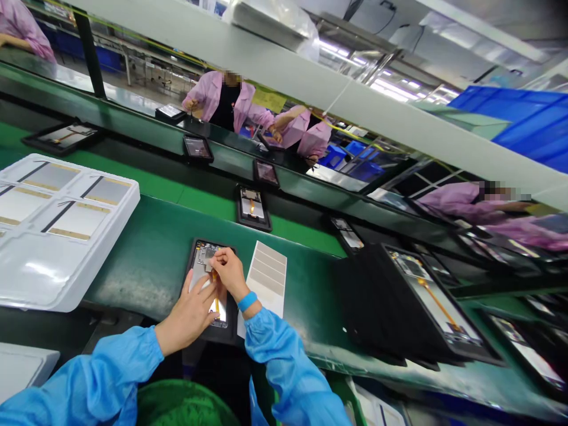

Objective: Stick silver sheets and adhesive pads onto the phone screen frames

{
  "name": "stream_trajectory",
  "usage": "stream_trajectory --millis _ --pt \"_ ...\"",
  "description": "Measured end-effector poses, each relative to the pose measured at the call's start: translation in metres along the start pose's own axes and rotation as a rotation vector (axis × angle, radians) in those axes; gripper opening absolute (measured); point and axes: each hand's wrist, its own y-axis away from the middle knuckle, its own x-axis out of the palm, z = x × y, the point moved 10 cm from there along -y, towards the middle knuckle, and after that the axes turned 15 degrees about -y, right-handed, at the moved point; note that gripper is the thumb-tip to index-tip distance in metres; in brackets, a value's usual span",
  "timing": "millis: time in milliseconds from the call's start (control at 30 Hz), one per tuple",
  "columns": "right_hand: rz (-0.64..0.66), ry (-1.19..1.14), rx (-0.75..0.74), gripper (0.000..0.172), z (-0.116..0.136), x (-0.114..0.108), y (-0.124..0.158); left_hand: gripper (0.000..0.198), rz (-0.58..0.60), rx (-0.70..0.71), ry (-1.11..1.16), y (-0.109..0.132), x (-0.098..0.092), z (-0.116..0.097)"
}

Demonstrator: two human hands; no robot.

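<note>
An opened tablet (192,263) lies in a black frame on the green bench in front of me, with its circuit board and an orange flex cable showing. My left hand (189,310) rests over its lower part, the fingers spread flat on the silvery surface. At the board end, my right hand (229,272) pinches a small grey patch (206,258) between thumb and fingertips, against the board. A blue band circles the right wrist. Beside the tablet, partly behind my right forearm, is a white backing sheet (267,269) bearing several grey-beige strips.
On the left stands a white plastic tray (66,266) holding several flat silvery panels. A stack of black holders with an opened tablet (432,296) on top sits to the right. Beyond the bench, a green conveyor (190,195) carries more tablets. Several people in pink work across it.
</note>
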Motion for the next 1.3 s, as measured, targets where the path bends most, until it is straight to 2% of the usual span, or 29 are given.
stream_trajectory --millis 367,667,833,933,1000,1100,1300 --pt "-0.078 0.068 0.015 0.015 -0.006 0.001 -0.001 0.053 0.02 -0.059 -0.027 0.002 0.001 0.012" --pt "-0.104 0.179 0.022 0.013 0.005 0.001 0.006 0.048 0.019 -0.028 -0.039 -0.006 -0.005 0.019" --pt "-0.115 0.309 0.019 0.011 0.016 0.003 0.009 0.048 -0.007 -0.058 -0.119 -0.007 0.0 0.028" --pt "-0.097 0.373 -0.009 0.007 0.02 0.007 0.013 0.05 -0.016 -0.051 -0.14 -0.007 0.004 0.029" --pt "-0.075 0.412 -0.084 0.006 0.026 0.011 0.015 0.051 -0.007 -0.055 -0.142 -0.007 0.006 0.029" --pt "-0.065 0.477 -0.192 0.013 0.033 0.011 0.012 0.05 0.014 -0.064 -0.141 -0.008 0.007 0.03" --pt "-0.025 0.508 -0.142 0.007 0.023 0.006 -0.004 0.041 0.02 -0.072 -0.181 -0.014 0.002 0.027"
